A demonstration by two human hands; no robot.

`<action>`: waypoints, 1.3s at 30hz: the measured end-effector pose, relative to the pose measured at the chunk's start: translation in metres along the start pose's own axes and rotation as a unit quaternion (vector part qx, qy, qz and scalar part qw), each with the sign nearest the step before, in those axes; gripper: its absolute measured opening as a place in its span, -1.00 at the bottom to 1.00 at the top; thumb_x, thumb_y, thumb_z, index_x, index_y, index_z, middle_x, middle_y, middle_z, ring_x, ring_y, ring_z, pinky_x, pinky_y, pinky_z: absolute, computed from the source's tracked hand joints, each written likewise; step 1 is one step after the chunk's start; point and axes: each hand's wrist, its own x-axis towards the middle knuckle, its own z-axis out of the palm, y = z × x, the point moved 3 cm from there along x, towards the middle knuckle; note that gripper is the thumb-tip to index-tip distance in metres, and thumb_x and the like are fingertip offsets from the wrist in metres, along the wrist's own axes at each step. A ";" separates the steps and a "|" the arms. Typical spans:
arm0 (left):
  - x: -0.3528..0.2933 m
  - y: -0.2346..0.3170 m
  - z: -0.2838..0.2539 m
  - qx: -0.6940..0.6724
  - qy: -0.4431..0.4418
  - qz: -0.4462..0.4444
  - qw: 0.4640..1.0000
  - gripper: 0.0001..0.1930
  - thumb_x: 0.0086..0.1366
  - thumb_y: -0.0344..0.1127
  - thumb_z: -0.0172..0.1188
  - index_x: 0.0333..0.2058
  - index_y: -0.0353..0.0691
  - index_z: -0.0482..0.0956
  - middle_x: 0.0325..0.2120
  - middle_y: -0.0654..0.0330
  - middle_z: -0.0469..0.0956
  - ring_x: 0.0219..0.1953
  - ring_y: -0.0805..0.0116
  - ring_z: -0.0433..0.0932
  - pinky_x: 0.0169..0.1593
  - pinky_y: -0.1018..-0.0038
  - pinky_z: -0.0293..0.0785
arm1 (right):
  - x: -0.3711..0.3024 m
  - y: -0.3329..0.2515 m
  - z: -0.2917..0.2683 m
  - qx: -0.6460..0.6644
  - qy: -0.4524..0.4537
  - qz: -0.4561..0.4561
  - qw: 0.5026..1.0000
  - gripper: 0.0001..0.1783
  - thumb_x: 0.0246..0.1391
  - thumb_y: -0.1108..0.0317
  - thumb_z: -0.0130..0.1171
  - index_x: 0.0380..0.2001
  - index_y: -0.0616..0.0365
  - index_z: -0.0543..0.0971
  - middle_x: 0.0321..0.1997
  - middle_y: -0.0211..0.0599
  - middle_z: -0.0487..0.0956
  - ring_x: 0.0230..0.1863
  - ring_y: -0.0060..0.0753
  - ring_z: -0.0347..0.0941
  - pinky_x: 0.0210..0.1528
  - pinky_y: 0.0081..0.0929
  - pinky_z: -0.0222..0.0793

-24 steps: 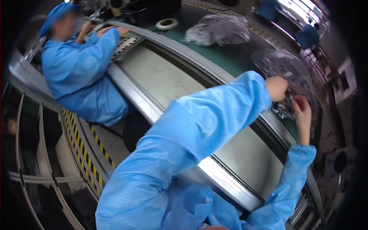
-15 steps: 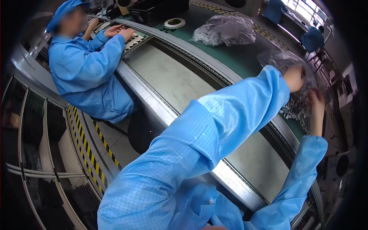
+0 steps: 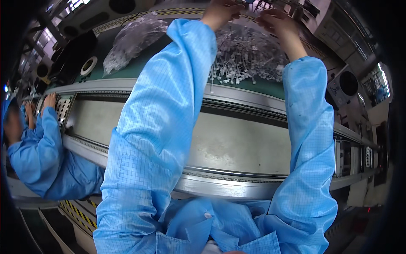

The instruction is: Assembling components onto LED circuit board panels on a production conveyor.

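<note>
Left hand [image 3: 220, 12] and right hand [image 3: 277, 22] outstretched over parts pile [image 3: 247, 59]

Two hands reach across the line, the left hand [image 3: 220, 12] and the right hand [image 3: 277, 22], each in a blue sleeve. One co-worker [image 3: 36, 156] sits at the left, also with two hands showing at a tray [image 3: 62, 111]. Two clear bags lie on the green table [image 3: 270, 86]: one closed bag [image 3: 131, 39] and one open bag [image 3: 249, 55] holding small white parts, too many and too tangled to count. One tape roll [image 3: 88, 66] lies near the closed bag. One grey belt [image 3: 237, 142] runs between two metal rails.
</note>
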 end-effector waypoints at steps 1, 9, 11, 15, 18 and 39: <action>-0.004 0.002 0.002 -0.078 0.000 -0.005 0.997 -0.78 0.37 -0.25 0.32 -0.17 -0.30 0.68 -0.39 0.16 0.69 -0.35 0.39 0.67 -0.26 0.44 0.57 | -0.010 -0.001 0.003 -0.051 0.004 0.000 0.999 -0.73 0.31 0.33 0.20 0.02 0.18 0.60 -0.09 -0.28 0.72 0.01 -0.44 0.66 0.07 -0.56 0.52; -0.025 0.067 -0.012 -0.145 0.029 0.031 0.989 -0.80 0.37 -0.33 0.24 -0.11 -0.30 0.66 -0.19 0.17 0.70 -0.15 0.33 0.67 -0.09 0.45 0.54 | -0.080 0.002 -0.009 -0.280 0.027 -0.105 0.954 -0.69 0.20 0.32 0.26 -0.03 0.20 0.59 -0.04 -0.21 0.70 -0.01 -0.29 0.63 0.07 -0.38 0.48; -0.046 0.071 -0.023 -0.065 0.012 0.035 0.997 -0.80 0.36 -0.31 0.23 -0.13 -0.29 0.67 -0.20 0.15 0.71 -0.15 0.27 0.68 -0.09 0.39 0.55 | -0.110 -0.018 0.009 -0.323 0.068 -0.132 0.935 -0.74 0.24 0.36 0.23 -0.06 0.25 0.57 -0.14 -0.17 0.75 -0.07 -0.37 0.69 0.02 -0.46 0.52; -0.112 0.066 -0.005 0.021 -0.018 0.079 0.997 -0.76 0.32 -0.37 0.34 -0.15 -0.44 0.63 -0.30 0.04 0.73 -0.23 0.35 0.71 -0.08 0.42 0.62 | -0.130 -0.005 0.000 -0.336 0.103 -0.128 0.927 -0.73 0.23 0.35 0.23 -0.06 0.25 0.55 -0.11 -0.09 0.74 -0.04 -0.24 0.71 0.01 -0.40 0.55; -0.154 0.089 -0.036 -0.015 0.060 0.053 0.997 -0.81 0.39 -0.44 0.27 -0.09 -0.39 0.56 -0.17 0.05 0.69 -0.08 0.33 0.68 0.07 0.47 0.56 | -0.131 0.004 0.011 -0.337 0.111 -0.108 0.929 -0.67 0.20 0.38 0.22 0.00 0.24 0.51 -0.07 -0.05 0.72 0.00 -0.16 0.70 0.05 -0.34 0.54; -0.274 0.126 -0.135 0.324 0.125 0.356 0.867 -0.73 0.07 -0.54 0.41 -0.23 -0.15 0.63 -0.27 0.26 0.65 -0.20 0.23 0.63 -0.05 0.30 0.49 | -0.267 -0.055 0.028 -0.493 -0.065 -0.181 0.848 -0.54 0.35 0.60 -0.01 0.30 0.32 0.38 0.37 -0.01 0.47 0.37 -0.04 0.40 0.44 -0.23 0.22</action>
